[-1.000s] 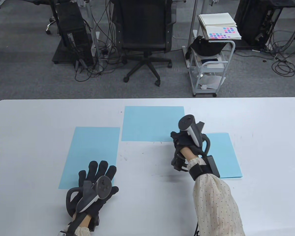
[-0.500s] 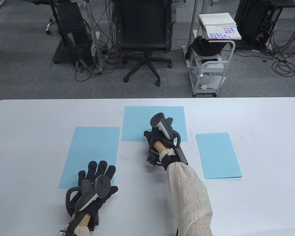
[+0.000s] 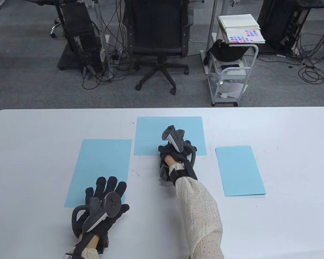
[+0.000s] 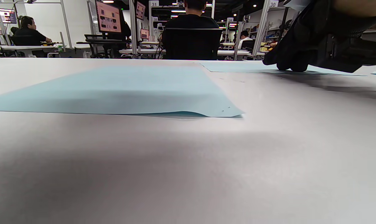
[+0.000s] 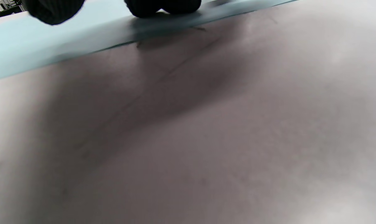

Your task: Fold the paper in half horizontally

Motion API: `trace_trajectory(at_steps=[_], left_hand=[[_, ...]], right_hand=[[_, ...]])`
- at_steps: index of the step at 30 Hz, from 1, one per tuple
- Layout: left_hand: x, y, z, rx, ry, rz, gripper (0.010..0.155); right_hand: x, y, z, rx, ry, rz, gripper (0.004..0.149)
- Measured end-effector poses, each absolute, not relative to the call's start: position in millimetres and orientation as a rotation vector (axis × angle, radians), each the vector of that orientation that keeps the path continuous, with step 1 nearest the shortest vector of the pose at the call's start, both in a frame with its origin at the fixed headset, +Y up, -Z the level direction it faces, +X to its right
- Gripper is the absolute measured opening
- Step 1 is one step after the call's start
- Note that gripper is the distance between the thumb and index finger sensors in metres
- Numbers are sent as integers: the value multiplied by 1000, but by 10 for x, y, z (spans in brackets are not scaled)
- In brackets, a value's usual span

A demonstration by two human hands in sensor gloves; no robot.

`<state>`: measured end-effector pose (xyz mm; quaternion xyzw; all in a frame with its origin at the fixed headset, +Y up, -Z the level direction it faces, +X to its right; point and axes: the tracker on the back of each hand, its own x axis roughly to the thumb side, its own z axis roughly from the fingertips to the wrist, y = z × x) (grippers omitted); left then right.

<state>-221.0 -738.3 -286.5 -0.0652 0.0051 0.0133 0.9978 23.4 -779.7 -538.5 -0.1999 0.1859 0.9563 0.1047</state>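
Note:
Three light blue papers lie on the white table (image 3: 286, 135). The left sheet (image 3: 100, 164) lies flat; my left hand (image 3: 108, 188) rests on its near right corner with the fingers spread. The middle sheet (image 3: 167, 129) lies flat farther back. My right hand (image 3: 172, 149) is at its near edge, and in the right wrist view its fingertips (image 5: 163, 6) touch the paper (image 5: 44, 40) from above. The narrower right sheet (image 3: 240, 170) lies untouched. The left wrist view shows the left sheet (image 4: 119, 90), its near edge slightly raised, and my right hand (image 4: 312, 46) beyond.
Beyond the table's far edge stand a black office chair (image 3: 158, 32), a white cart (image 3: 232, 70) with papers on top, and computer towers with cables on the floor.
My right hand has moved left, off the right sheet, to the near edge of the middle sheet. My left hand has stayed on the left sheet.

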Motion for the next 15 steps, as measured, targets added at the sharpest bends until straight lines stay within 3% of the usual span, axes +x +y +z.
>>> trace_trajectory(at_steps=[15], left_hand=[[-2186, -7378, -2859, -139, 6, 11, 77]], right_hand=[[459, -7715, -5244, -590, 554, 2876, 62]])
